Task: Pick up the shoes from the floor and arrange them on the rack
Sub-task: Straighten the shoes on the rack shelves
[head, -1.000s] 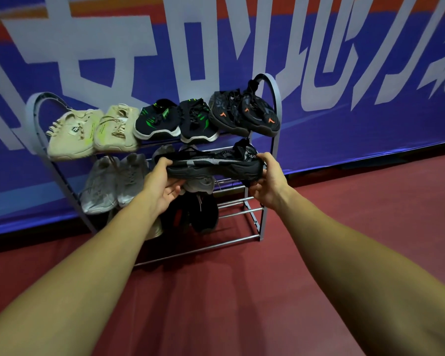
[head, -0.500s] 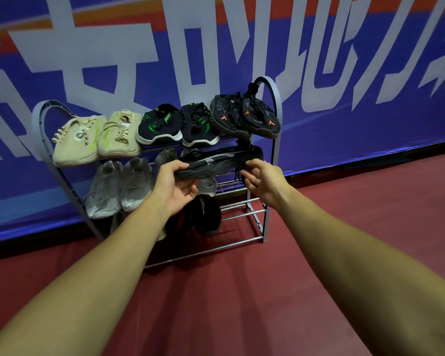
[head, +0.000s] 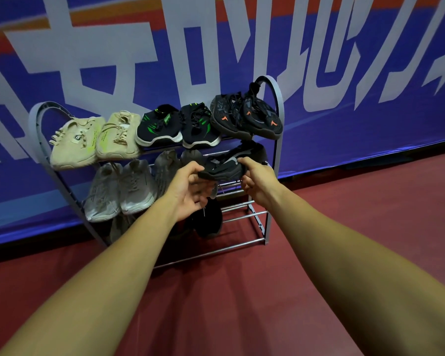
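Note:
A grey metal shoe rack (head: 276, 104) stands against the banner wall. Its top shelf carries a beige pair (head: 95, 140), a black pair with green marks (head: 180, 125) and a black pair with orange marks (head: 247, 118). On the middle shelf sit a pale grey pair (head: 121, 190) and a darker grey pair (head: 168, 165). At the right end of that shelf I hold a black shoe (head: 229, 164) with a grey stripe: my left hand (head: 188, 191) pinches its near end, my right hand (head: 257, 179) grips its right side. Dark shoes (head: 207, 222) show on the bottom shelf, partly hidden by my left arm.
The floor (head: 344, 214) is dark red and bare around the rack. A blue banner (head: 344, 60) with large white characters runs behind the rack. The right part of the bottom shelf shows bare metal bars (head: 244, 214).
The black shoe has turned from sideways to pointing into the middle shelf and moved deeper under the top shelf. My hands have come closer together on it.

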`<action>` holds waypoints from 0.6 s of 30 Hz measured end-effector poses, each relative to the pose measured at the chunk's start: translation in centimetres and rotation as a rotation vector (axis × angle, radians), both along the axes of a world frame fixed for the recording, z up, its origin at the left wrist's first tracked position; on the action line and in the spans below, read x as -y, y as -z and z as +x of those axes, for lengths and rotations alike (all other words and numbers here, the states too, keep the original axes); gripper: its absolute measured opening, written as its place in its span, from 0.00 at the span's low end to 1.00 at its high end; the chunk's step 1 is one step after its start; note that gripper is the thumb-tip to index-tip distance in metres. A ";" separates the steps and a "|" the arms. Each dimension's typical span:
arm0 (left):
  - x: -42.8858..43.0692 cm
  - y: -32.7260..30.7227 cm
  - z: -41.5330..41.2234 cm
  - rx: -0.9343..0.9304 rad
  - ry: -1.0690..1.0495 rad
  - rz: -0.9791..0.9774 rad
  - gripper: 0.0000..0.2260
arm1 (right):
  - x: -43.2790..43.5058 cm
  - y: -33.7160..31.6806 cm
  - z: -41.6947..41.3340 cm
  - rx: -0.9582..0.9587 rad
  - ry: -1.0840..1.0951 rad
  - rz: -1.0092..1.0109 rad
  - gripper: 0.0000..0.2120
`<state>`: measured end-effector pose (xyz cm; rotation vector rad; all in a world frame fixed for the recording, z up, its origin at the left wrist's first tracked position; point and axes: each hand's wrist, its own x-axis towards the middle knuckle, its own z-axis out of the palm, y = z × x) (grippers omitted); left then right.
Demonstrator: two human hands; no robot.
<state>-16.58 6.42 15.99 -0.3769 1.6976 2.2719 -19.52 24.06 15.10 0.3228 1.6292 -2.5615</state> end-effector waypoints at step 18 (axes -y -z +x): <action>-4.3 1.5 -0.7 -0.083 -0.157 -0.073 0.05 | -1.2 1.7 -1.0 0.091 -0.138 -0.009 0.06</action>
